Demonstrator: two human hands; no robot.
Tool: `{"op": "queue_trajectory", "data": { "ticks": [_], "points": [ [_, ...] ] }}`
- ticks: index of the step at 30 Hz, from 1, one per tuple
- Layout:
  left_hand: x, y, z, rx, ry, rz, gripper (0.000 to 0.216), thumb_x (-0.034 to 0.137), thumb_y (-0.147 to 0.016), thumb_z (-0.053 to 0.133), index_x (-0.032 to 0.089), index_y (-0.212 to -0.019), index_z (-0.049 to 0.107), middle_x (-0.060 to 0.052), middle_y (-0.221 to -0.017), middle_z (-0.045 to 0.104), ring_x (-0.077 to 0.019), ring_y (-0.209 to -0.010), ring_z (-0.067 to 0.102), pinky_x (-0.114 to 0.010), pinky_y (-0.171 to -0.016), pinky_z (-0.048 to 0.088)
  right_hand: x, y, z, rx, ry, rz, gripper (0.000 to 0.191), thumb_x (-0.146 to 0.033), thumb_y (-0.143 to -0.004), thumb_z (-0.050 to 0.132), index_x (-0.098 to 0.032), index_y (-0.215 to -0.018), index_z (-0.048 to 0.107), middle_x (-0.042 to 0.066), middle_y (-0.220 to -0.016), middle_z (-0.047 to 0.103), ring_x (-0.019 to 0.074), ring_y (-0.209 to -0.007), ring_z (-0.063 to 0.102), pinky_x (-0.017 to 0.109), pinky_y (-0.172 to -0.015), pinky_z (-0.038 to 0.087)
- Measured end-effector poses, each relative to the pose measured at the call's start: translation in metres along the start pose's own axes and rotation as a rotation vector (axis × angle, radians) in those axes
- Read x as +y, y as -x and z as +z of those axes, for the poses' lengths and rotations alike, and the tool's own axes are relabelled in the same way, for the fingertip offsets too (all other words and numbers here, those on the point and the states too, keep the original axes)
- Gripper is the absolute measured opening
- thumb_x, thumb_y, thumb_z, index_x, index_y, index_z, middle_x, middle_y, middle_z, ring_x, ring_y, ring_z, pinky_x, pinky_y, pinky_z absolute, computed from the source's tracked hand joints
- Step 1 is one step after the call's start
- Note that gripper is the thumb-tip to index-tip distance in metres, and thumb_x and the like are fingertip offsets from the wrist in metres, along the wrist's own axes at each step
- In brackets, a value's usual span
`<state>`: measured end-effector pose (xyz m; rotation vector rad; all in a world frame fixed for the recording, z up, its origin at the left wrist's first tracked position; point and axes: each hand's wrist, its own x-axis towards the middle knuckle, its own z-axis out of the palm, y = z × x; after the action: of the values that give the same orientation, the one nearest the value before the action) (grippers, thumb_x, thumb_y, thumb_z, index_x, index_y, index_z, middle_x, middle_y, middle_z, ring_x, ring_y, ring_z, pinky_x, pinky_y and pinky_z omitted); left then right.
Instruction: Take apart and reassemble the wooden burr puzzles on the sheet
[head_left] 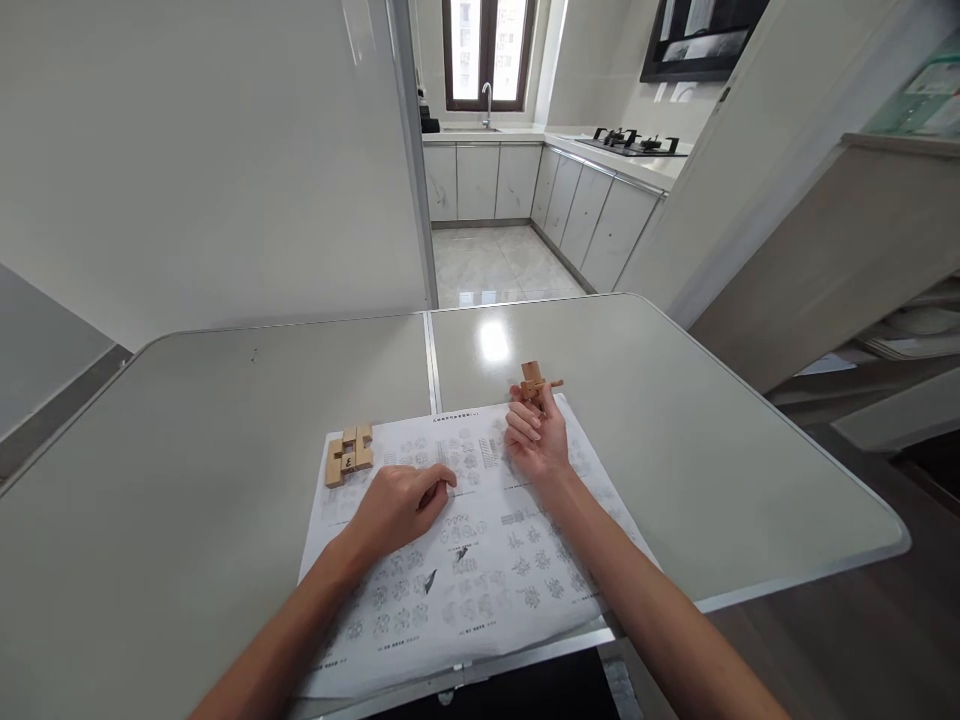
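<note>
- The wooden assembly (532,373) is up in the right hand (538,440), above the far edge of the printed sheet (491,520); one block stands upward and a thin piece juts out to the right.
- The right hand is turned palm up with its fingers folded in, pinching the assembly between thumb and fingers; the exact contact points are too small to tell.
- The left hand (405,505) lies over the sheet, back upward, fingers curled loosely under; I cannot tell whether the fingertips press together or anything is beneath them.
- The notched wooden blocks (348,463) sit side by side on the sheet's far left corner, beyond the left hand; one bears a dark mark like a numeral.
- Judging by size and grain, all the wood should be light and stiff, dry rather than slippery, and hard to damage.
- The weak point is probably the fit: the assembly may loosen if squeezed unevenly, so the thicker middle, where the pieces cross, seems the safest hold, not the jutting ends.
- The loose blocks look best taken by their long flat sides, clear of the notches.
- The sheet looks thin and limp on the bench (697,450); a dragging wrist could crease it.
</note>
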<state>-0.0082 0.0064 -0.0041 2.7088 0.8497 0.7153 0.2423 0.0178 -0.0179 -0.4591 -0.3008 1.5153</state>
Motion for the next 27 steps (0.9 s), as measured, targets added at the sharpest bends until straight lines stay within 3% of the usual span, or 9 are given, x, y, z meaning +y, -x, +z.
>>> {"op": "queue_trajectory", "data": {
  "ticks": [4, 10, 14, 17, 21, 24, 27],
  "points": [
    [-0.001, 0.004, 0.000, 0.026, -0.001, 0.005, 0.022, 0.013, -0.096, 0.050, 0.023, -0.095, 0.069, 0.008, -0.054, 0.061, -0.0102, -0.045, 0.055, -0.023, -0.052, 0.039, -0.002, -0.004, -0.003, -0.022, 0.017, -0.012, 0.027, -0.046, -0.102, 0.067, -0.022, -0.090, 0.062, -0.015, -0.048, 0.029, 0.0060, -0.034, 0.023, 0.012, -0.029, 0.024],
    [-0.001, 0.005, -0.003, 0.052, 0.033, -0.058, 0.022, 0.013, -0.095, 0.050, 0.023, -0.093, 0.070, 0.008, -0.052, 0.052, -0.0087, -0.044, 0.049, -0.022, -0.052, 0.038, 0.004, 0.000, 0.009, -0.124, 0.143, 0.046, 0.028, -0.043, -0.097, 0.073, -0.022, -0.085, 0.059, -0.015, -0.048, 0.035, 0.0045, -0.035, 0.020, 0.012, -0.030, 0.024],
    [0.003, 0.003, -0.008, 0.101, 0.162, -0.231, 0.018, 0.019, -0.097, 0.052, 0.022, -0.094, 0.069, 0.008, -0.056, 0.050, -0.0085, -0.047, 0.045, -0.022, -0.053, 0.038, 0.011, 0.012, 0.023, -0.288, 0.272, 0.222, 0.033, -0.040, -0.099, 0.068, -0.020, -0.075, 0.059, -0.012, -0.044, 0.037, 0.0045, -0.036, 0.023, 0.013, -0.034, 0.026],
    [0.004, 0.002, -0.012, 0.204, 0.371, -0.370, 0.010, 0.028, -0.100, 0.057, 0.023, -0.107, 0.064, 0.007, -0.062, 0.051, -0.0104, -0.053, 0.048, -0.022, -0.055, 0.041, 0.015, 0.020, 0.027, -0.436, 0.354, 0.394, 0.042, -0.039, -0.099, 0.066, -0.020, -0.063, 0.055, -0.011, -0.042, 0.036, 0.0043, -0.035, 0.025, 0.015, -0.035, 0.024],
    [-0.002, 0.002, -0.014, 0.311, 0.675, -0.399, 0.047, 0.046, -0.094, 0.072, 0.026, -0.133, 0.054, -0.003, -0.099, 0.065, -0.0180, -0.085, 0.064, -0.033, -0.083, 0.055, 0.021, 0.023, 0.024, -0.589, 0.396, 0.537, 0.042, -0.034, -0.096, 0.063, -0.019, -0.057, 0.053, -0.010, -0.041, 0.036, 0.0047, -0.034, 0.026, 0.017, -0.035, 0.023],
    [-0.007, 0.003, -0.014, 0.191, 0.918, -0.362, 0.083, 0.071, -0.084, 0.074, 0.025, -0.148, 0.049, -0.014, -0.128, 0.063, -0.0303, -0.115, 0.065, -0.045, -0.102, 0.052, 0.027, 0.023, 0.022, -0.673, 0.387, 0.597, 0.042, -0.031, -0.092, 0.064, -0.020, -0.054, 0.050, -0.010, -0.042, 0.038, 0.0047, -0.034, 0.027, 0.019, -0.034, 0.020],
    [-0.008, 0.002, -0.015, 0.024, 1.086, -0.325, 0.097, 0.085, -0.076, 0.071, 0.023, -0.149, 0.054, -0.019, -0.141, 0.061, -0.0411, -0.135, 0.056, -0.055, -0.114, 0.045, 0.031, 0.024, 0.023, -0.735, 0.375, 0.636, 0.041, -0.029, -0.089, 0.065, -0.020, -0.053, 0.048, -0.010, -0.043, 0.038, 0.0044, -0.033, 0.028, 0.020, -0.034, 0.020]
  ]
}}
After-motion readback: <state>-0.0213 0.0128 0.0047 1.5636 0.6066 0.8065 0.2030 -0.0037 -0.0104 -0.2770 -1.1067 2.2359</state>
